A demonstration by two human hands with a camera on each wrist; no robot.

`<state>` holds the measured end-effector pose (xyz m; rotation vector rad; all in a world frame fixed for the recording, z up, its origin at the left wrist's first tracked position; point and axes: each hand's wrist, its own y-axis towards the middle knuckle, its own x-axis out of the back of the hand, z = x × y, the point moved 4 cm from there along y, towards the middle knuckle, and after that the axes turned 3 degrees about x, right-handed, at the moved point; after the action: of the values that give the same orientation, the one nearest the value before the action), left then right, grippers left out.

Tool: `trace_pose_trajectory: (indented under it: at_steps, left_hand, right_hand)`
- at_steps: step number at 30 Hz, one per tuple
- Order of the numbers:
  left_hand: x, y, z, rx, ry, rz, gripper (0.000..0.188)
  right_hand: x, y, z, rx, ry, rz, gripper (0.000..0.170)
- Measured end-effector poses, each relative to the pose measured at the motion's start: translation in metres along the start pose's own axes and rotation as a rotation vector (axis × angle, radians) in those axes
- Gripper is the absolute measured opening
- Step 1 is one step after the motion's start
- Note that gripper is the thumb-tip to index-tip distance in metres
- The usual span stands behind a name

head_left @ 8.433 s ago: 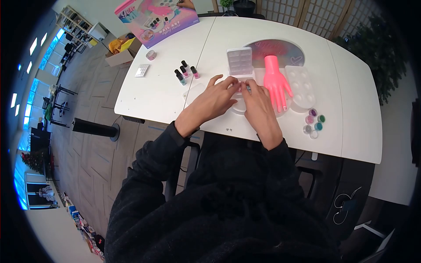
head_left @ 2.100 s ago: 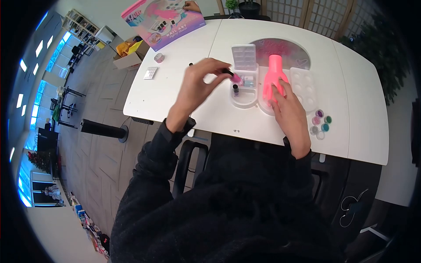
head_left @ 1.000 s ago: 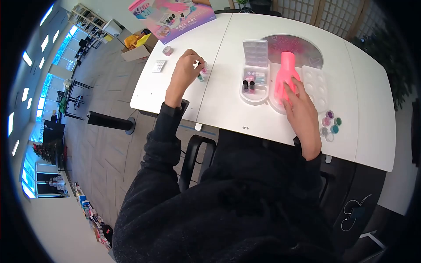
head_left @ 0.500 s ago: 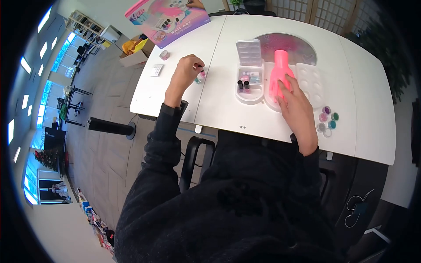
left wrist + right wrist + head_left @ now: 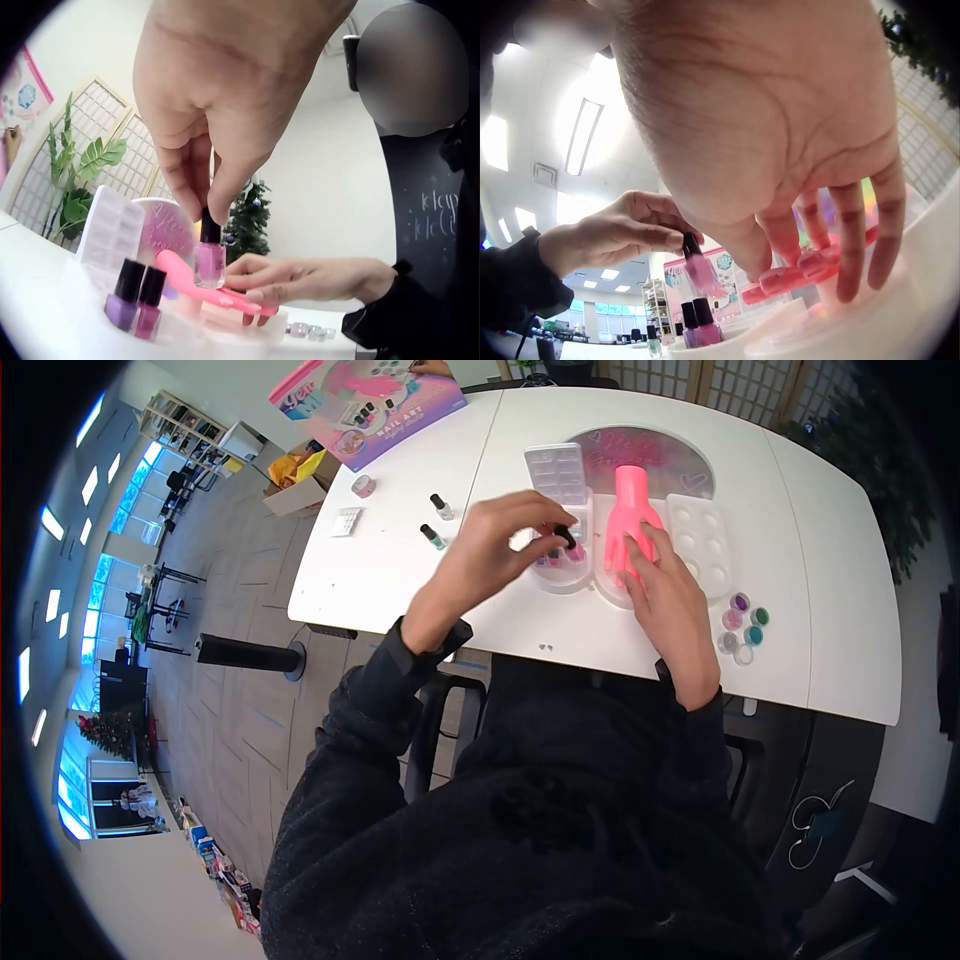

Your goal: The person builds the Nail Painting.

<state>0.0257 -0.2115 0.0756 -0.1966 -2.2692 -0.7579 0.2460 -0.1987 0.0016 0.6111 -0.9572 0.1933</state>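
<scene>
One bottle (image 5: 209, 264) hung, cap (image 5: 210, 229) pinched, from our left hand (image 5: 498, 545); rightward, our right hand (image 5: 668, 598), fingers extended, seemingly steadied the mannequin hand (image 5: 631, 510).

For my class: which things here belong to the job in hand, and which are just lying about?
Belonging, apparently:
pink polish bottle in the left hand
white tray with two bottles
teal bottle
pink model hand beneath the right hand

Lying about:
cardboard box
bookshelf
decorated tree

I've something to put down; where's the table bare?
Bare: right of the glitter pots to the table edge; between printed box and arched panel. Crowded: mid-table, with polish case, pink model hand, palette, left hand and right hand.
</scene>
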Motion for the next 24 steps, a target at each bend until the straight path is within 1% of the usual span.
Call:
trace_pose_trajectory:
  at_steps: [1,3,7,9,10,14,16,18,19,20,21,22,24]
  left_hand:
    - [-0.011,-0.002,0.006,0.002,0.004,0.008,0.033]
    - [-0.024,-0.007,0.015,0.008,0.061,0.005,0.034]
    - [-0.036,-0.011,0.027,0.02,0.123,0.008,0.031]
    - [-0.039,-0.012,0.034,0.002,0.151,0.004,0.033]
    - [-0.039,-0.012,0.034,-0.018,0.18,0.0,0.035]
    - [-0.037,-0.011,0.031,-0.014,0.188,-0.006,0.035]
    - [-0.03,-0.01,0.026,-0.02,0.207,-0.06,0.034]
    - [-0.013,-0.009,0.041,-0.025,0.228,-0.144,0.033]
    - [0.001,-0.009,0.046,0.076,0.266,-0.157,0.031]
    - [0.016,-0.012,0.057,0.099,0.334,-0.201,0.029]
    - [0.031,-0.017,0.068,0.133,0.455,-0.251,0.03]
    - [0.044,-0.026,0.081,0.181,0.636,-0.266,0.032]
    - [0.062,-0.047,0.104,0.365,0.824,-0.201,0.035]
  right_hand:
    - [0.001,0.0,0.0,-0.002,0.011,0.002,0.039]
    - [-0.001,0.0,-0.002,-0.011,0.012,0.007,0.039]
    - [-0.001,0.0,-0.002,-0.021,0.019,0.015,0.04]
    - [-0.002,0.0,-0.004,-0.012,0.011,0.014,0.04]
    - [-0.002,0.0,-0.003,-0.003,0.004,0.011,0.04]
    - [-0.001,0.0,-0.002,-0.001,0.018,0.007,0.039]
    - [-0.001,0.0,-0.001,-0.004,0.01,0.016,0.038]
    - [-0.002,0.0,-0.002,-0.004,0.017,0.014,0.038]
    - [-0.002,0.0,-0.003,-0.005,0.024,0.011,0.038]
    - [-0.002,-0.001,-0.003,-0.004,0.024,0.012,0.038]
    - [-0.002,-0.001,-0.003,-0.001,0.023,0.012,0.037]
    - [-0.002,-0.001,-0.003,0.002,0.021,0.011,0.037]
    - [-0.001,0.0,-0.002,0.006,0.022,0.009,0.036]
